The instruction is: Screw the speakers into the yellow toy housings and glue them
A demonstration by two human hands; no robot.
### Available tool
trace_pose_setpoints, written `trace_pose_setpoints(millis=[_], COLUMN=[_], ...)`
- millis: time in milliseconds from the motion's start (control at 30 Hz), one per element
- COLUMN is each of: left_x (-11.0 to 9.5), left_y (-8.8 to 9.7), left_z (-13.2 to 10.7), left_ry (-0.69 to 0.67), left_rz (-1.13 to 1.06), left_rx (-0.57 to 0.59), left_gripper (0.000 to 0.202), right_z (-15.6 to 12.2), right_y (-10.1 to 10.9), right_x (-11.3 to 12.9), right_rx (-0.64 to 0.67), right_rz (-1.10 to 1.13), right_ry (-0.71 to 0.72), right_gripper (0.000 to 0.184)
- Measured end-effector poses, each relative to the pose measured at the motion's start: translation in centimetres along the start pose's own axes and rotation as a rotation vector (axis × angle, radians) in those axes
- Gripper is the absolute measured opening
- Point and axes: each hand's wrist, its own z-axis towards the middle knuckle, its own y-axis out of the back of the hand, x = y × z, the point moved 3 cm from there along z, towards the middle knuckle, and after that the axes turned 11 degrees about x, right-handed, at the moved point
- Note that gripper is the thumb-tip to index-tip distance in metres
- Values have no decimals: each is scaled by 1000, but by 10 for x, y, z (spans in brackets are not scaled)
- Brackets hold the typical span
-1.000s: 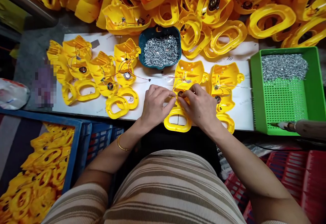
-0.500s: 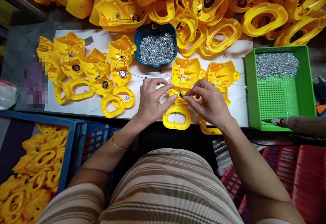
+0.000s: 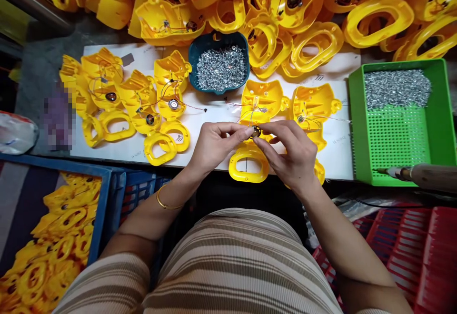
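My left hand (image 3: 214, 145) and my right hand (image 3: 291, 150) meet over a yellow plastic shell (image 3: 255, 114) with a loop handle that lies on the white sheet (image 3: 214, 114). Between the fingertips of both hands sits a small round speaker (image 3: 255, 132) on thin wires that run up into the shell. Both hands pinch it. A second yellow shell (image 3: 314, 104) with its own wires lies just right of my right hand.
A teal bowl of screws (image 3: 219, 66) stands behind the hands. A green tray (image 3: 403, 123) with screws sits at the right, an electric screwdriver (image 3: 421, 175) by its front edge. Several wired yellow shells (image 3: 143, 104) lie at the left. Yellow shells (image 3: 285, 4) are piled behind, and a blue crate (image 3: 53, 228) holds more.
Both hands lifted off the shell, and the right hand drew the small wired speaker up. Now the two hands have closed together and both pinch the speaker above the shell.
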Motion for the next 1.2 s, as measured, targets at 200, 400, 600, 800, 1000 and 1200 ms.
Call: trace_pose_setpoints(millis=[200, 400, 600, 800, 1000, 1200], left_x=[3, 1, 25, 32, 30, 38], left_y=[-2, 1, 9, -6, -11, -16], left_z=[2, -1, 6, 10, 5, -4], left_ry=[53, -89, -183, -113, -63, -65], left_rz=[-128, 178, 478, 331, 275, 258], left_rx=[12, -54, -93, 89, 98, 81], left_gripper=[28, 25, 58, 75, 75, 78], right_z=[2, -1, 4, 10, 10, 4], right_y=[-5, -3, -10, -22, -24, -27], right_x=[-3, -10, -15, -15, -16, -8], right_rx=[-65, 22, 216, 344, 376, 397], right_rz=[94, -11, -268, -419, -440, -505], right_ry=[22, -108, -328, -416, -445, -465], right_gripper=[17, 22, 23, 27, 30, 31])
